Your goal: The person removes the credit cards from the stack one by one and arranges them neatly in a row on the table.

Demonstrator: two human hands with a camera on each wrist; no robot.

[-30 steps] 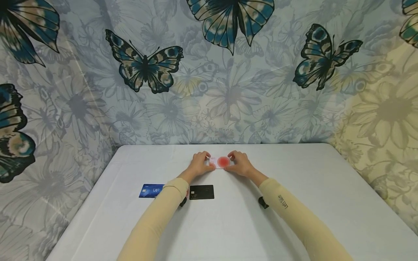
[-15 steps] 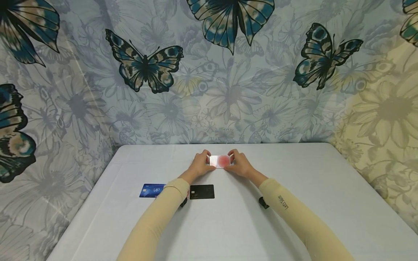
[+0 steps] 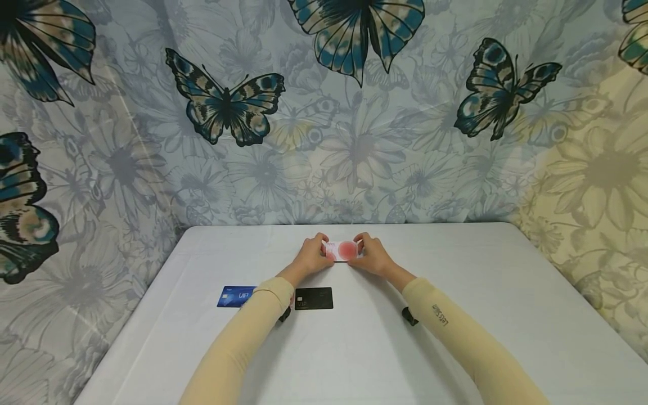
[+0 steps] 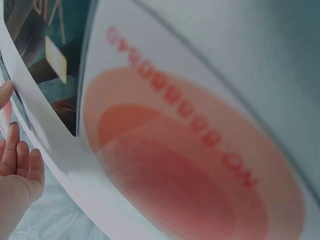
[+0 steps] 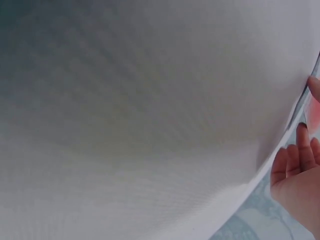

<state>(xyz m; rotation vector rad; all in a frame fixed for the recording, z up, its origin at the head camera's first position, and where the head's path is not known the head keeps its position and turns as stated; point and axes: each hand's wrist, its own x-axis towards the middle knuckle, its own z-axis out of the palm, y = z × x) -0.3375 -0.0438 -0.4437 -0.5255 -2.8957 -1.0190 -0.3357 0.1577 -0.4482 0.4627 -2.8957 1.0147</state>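
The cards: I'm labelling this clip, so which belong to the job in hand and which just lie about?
Job, I'd say: pink-and-white card, held by left hand and right hand.

Seemingly just lying on the table: blue VIP card, black VIP card, red-patterned card beside the black one.

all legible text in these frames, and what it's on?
"VIP": blue card; its smaller print is unreadable.
"VIP": black card.
"Lets Slim", probably: right sleeve.
"NO." plus digits too blurred to be sure: red-circled card, left wrist view.
Held card: print too small to read.
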